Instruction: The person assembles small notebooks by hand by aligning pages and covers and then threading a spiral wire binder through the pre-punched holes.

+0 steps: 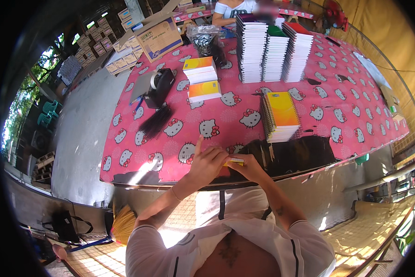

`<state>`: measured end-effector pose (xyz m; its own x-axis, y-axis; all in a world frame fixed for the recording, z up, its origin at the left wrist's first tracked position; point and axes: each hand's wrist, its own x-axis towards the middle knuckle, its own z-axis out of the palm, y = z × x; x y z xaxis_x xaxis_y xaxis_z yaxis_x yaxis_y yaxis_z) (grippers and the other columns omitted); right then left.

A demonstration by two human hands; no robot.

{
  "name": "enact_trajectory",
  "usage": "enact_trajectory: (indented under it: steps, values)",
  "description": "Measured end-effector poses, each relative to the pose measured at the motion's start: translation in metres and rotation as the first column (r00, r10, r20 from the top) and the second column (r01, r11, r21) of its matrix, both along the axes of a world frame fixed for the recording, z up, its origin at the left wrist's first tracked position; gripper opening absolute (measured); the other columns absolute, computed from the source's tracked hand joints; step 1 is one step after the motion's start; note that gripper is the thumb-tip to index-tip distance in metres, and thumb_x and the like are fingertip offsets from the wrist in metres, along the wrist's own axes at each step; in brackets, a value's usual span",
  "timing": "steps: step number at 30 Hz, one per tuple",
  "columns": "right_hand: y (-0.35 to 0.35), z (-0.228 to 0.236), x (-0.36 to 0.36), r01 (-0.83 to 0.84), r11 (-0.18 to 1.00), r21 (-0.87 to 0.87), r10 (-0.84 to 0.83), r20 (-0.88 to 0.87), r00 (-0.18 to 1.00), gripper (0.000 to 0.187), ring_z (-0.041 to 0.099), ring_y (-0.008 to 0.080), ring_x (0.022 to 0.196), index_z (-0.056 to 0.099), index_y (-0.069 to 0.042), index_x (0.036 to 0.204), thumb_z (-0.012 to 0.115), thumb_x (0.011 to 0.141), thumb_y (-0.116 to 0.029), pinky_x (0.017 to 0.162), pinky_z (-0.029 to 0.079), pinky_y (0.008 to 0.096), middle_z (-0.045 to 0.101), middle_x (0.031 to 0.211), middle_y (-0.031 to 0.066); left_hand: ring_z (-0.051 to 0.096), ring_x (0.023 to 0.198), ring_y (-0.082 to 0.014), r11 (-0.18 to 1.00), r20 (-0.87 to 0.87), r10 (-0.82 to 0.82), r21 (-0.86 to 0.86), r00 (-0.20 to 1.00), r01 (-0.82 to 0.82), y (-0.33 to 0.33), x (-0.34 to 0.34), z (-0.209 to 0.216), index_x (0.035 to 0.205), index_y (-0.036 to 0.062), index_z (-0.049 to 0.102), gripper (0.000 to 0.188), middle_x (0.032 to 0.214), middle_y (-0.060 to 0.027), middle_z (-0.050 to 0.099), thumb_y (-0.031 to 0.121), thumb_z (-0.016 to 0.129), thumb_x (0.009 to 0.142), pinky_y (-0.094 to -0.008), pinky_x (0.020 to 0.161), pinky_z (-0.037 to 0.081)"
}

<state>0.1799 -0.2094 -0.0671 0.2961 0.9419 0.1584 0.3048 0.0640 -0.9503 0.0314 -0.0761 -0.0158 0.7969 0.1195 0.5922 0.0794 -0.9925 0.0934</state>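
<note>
At the near edge of the table, both hands are on a small yellow notebook (235, 161), mostly hidden behind the fingers. My left hand (208, 160) closes over its left side, with one finger pointing up and away from it. Gripping the right end is my right hand (248, 167), where a white page edge shows. Ahead to the right stands a stack of yellow-orange spiral notebooks (283, 111). Farther off lie two piles of yellow-orange pads without visible coils (204, 90). A bundle of thin black binding coils (155, 122) rests left of my hands.
A black tape dispenser (160, 87) stands at the left of the pink patterned table (226, 120). Tall stacks of spiral notebooks (252, 53), a plastic bag of dark pieces (206, 44) and a cardboard box (157, 39) are farther back. Another person (233, 10) sits across the table.
</note>
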Motion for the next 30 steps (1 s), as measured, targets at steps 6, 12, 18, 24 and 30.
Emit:
enact_trajectory:
  steps: [6, 12, 18, 24, 30]
  values:
    - [0.001, -0.005, 0.0, 0.013, 1.0, -0.008, -0.013, 0.029, 1.0, 0.028, 0.06, 0.0148, 0.066, 0.071, -0.003, 0.117, 0.07, 0.093, -0.018, 0.066, 0.051, 0.0318, 0.071, 0.081, 0.0148, 0.066, 0.085, -0.0194, 1.0, -0.059, 0.011, -0.017, 0.998, -0.012, 0.002, -0.003, -0.003, 0.084, 0.0114, 0.065, 0.019, 0.084, -0.0007, 0.067, 0.028, 0.074, 0.085, -0.0548, 0.115, 0.027]
    - [0.001, -0.002, -0.003, 0.01, 1.0, 0.004, -0.01, 0.053, 0.999, 0.029, 0.057, 0.0159, 0.064, 0.069, -0.002, 0.119, 0.069, 0.094, -0.016, 0.064, 0.05, 0.0316, 0.07, 0.08, 0.0171, 0.065, 0.086, -0.0216, 0.994, -0.09, 0.009, -0.111, 0.996, -0.019, 0.01, -0.002, -0.014, 0.083, 0.0105, 0.066, 0.022, 0.084, -0.0019, 0.065, 0.031, 0.072, 0.086, -0.0541, 0.112, 0.03]
    - [0.002, -0.004, -0.013, 0.124, 0.987, 0.104, -0.118, -0.063, 0.991, 0.029, 0.06, 0.0157, 0.068, 0.068, -0.001, 0.119, 0.067, 0.093, -0.013, 0.068, 0.051, 0.0314, 0.071, 0.085, 0.0186, 0.037, 0.138, -0.0424, 0.994, -0.115, 0.102, -0.029, 0.988, -0.106, -0.016, 0.0, -0.016, 0.133, -0.0029, 0.049, 0.075, 0.142, -0.0254, 0.044, 0.059, 0.053, 0.092, -0.0693, 0.114, 0.013]
    - [0.008, -0.011, -0.019, 0.134, 0.988, 0.075, -0.133, -0.022, 0.991, 0.028, 0.063, 0.0128, 0.073, 0.067, 0.002, 0.118, 0.065, 0.093, -0.011, 0.07, 0.052, 0.0321, 0.071, 0.087, 0.0181, 0.014, 0.149, -0.0509, 0.98, -0.103, 0.192, -0.04, 0.976, -0.197, -0.024, -0.005, -0.031, 0.152, -0.0098, 0.024, 0.093, 0.157, -0.0359, 0.02, 0.064, 0.038, 0.097, -0.0711, 0.114, 0.004]
    - [0.018, 0.004, -0.007, 0.161, 0.965, 0.207, -0.152, -0.056, 0.987, 0.024, 0.072, 0.0193, 0.079, 0.068, 0.003, 0.112, 0.064, 0.093, -0.012, 0.069, 0.052, 0.0346, 0.072, 0.089, 0.0205, 0.022, 0.15, -0.0397, 0.995, -0.203, 0.095, -0.002, 0.974, -0.098, -0.045, -0.024, -0.071, 0.151, -0.0058, 0.031, 0.093, 0.159, -0.0267, 0.028, 0.066, 0.041, 0.094, -0.0708, 0.112, 0.011]
